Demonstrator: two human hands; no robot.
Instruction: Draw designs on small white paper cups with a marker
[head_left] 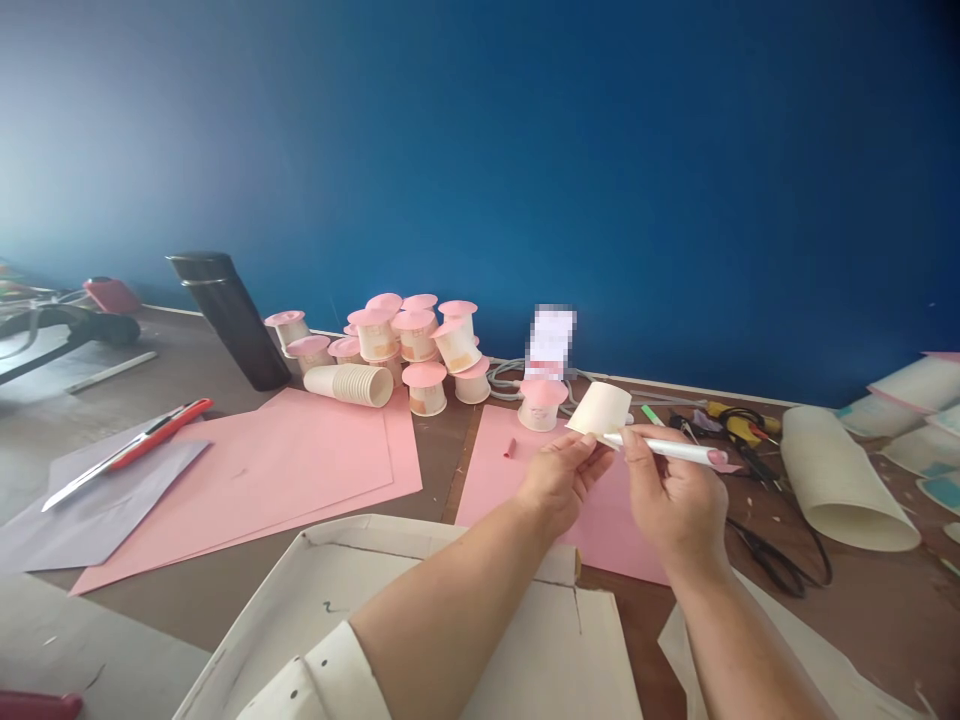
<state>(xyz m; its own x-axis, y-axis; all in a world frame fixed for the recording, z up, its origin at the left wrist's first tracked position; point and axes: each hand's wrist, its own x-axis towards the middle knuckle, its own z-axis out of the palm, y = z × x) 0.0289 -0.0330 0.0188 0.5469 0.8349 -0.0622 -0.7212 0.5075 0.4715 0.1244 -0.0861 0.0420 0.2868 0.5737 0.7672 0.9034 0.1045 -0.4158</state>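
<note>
My left hand [564, 482] pinches the lower edge of a white paper cup [602, 408], which is tilted with its narrow end up. In my right hand [675, 490] is a white marker pen [667, 448] with a pink end, its tip pointing left at the cup's rim. Beneath both hands lies a pink paper sheet [487, 480] with a small red rolled piece [510, 449] on it. Just behind, a cup with a pink disc on top [541, 405] stands in front of a blurred phone screen [551, 335].
Several pink-topped cups [416, 335] are stacked against the wall, beside nested paper cups [349, 385]. A black flask [232, 320], a red utility knife [131, 450] and pink sheets [277, 470] lie left. Black scissors [765, 555] and a rolled paper tube [844, 480] are right. Cardboard [570, 650] lies in front.
</note>
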